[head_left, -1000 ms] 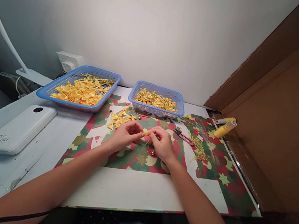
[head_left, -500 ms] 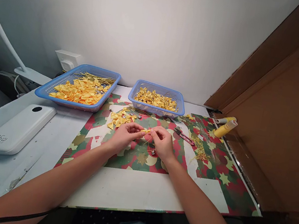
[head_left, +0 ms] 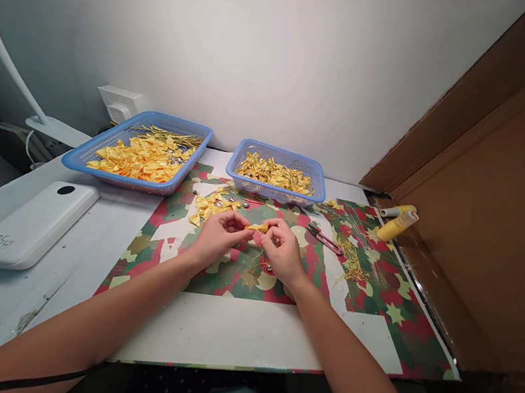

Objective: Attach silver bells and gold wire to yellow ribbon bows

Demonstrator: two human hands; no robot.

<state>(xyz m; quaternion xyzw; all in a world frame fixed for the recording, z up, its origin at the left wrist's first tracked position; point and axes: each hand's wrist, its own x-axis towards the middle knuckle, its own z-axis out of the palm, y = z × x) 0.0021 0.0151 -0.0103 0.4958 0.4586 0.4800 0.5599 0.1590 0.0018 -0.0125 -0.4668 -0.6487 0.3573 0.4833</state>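
A small yellow ribbon bow [head_left: 257,227] is pinched between my two hands above the patterned sheet. My left hand [head_left: 221,236] grips the bow's left end with thumb and fingertips. On the other end, my right hand [head_left: 282,247] has its fingers closed at the bow, with a thin gold tie [head_left: 259,257] hanging down beside them. Under the right hand lies a small silver bell [head_left: 269,267], partly covered. Loose yellow bows [head_left: 212,207] are heaped just beyond my left hand, with a few silver bells [head_left: 245,205] beside them.
A blue basket [head_left: 94,172] of yellow bows and gold ties stands back left; a smaller blue basket [head_left: 273,192] holds tied bows. Pink-handled snips [head_left: 328,241] and gold scraps [head_left: 355,265] lie right, near yellow rolls [head_left: 397,226]. A white power bank [head_left: 28,226] lies left.
My right fingers have shifted and curled at the bow, which now shows more between the hands. The gold tie has changed position, and the bell below is more covered.
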